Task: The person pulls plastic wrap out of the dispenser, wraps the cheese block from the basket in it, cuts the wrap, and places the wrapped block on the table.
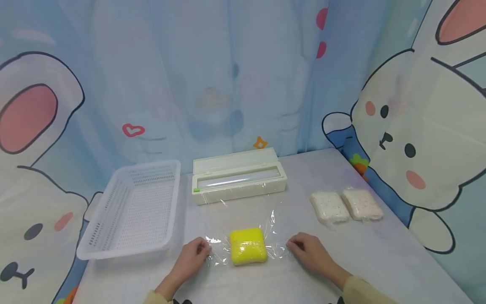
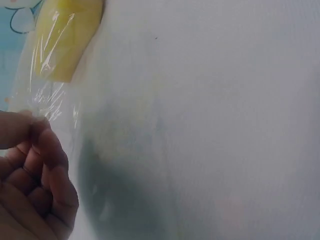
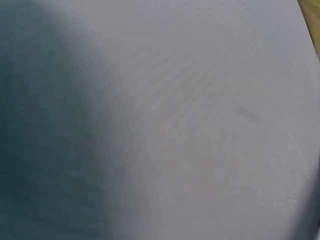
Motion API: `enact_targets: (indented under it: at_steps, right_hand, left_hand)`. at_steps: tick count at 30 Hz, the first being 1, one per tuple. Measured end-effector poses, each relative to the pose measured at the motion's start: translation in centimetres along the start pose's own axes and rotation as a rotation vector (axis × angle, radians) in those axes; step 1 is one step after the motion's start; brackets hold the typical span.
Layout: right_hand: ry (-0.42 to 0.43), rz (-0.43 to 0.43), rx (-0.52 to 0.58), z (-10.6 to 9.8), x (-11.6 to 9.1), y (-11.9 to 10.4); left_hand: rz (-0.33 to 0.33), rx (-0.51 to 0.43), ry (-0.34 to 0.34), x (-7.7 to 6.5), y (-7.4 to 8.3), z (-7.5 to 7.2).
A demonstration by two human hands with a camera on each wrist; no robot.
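A yellow rounded block [image 1: 248, 246] sits at the front middle of the table under clear cling film [image 1: 274, 236], which stretches out to both sides of it. My left hand [image 1: 194, 255] pinches the film's left end between thumb and forefinger. The left wrist view shows that hand [image 2: 35, 170] close up, with the film [image 2: 50, 102] running from its fingertips to the block [image 2: 67, 40]. On the other side my right hand [image 1: 313, 254] pinches the film's right end with its fingers curled. The right wrist view shows only white table surface and a blurred dark shape.
A white perforated basket [image 1: 172, 211] stands at the left. Behind the block is a cream film dispenser [image 1: 243, 193] with its lid raised. Two film-wrapped pale blocks, a speckled one [image 1: 329, 207] and a pinkish one [image 1: 362, 204], lie at the right. Printed curtains border the table.
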State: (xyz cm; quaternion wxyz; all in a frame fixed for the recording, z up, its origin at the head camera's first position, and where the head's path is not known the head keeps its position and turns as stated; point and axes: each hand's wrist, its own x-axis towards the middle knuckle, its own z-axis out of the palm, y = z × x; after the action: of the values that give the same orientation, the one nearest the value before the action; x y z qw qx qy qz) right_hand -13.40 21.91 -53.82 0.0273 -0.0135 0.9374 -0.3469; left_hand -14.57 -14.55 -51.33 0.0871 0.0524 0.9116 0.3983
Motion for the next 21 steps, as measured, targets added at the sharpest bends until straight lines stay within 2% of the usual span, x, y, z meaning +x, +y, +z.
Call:
enact_targets:
  at_steps: [8, 15, 21]
  right_hand:
    - [-0.013, 0.032, -0.043, 0.4, 0.4, -0.3]
    - [-0.025, 0.024, -0.08, 0.7, 0.8, -0.3]
    - [-0.043, 0.014, -0.087, 0.6, 1.3, 0.0]
  left_hand:
    - [-0.103, 0.082, -0.026, 0.3, 0.3, 1.0]
    - [-0.064, 0.226, -0.013, 0.2, 0.6, 1.9]
    - [-0.061, 0.271, -0.012, 0.1, 0.5, 2.6]
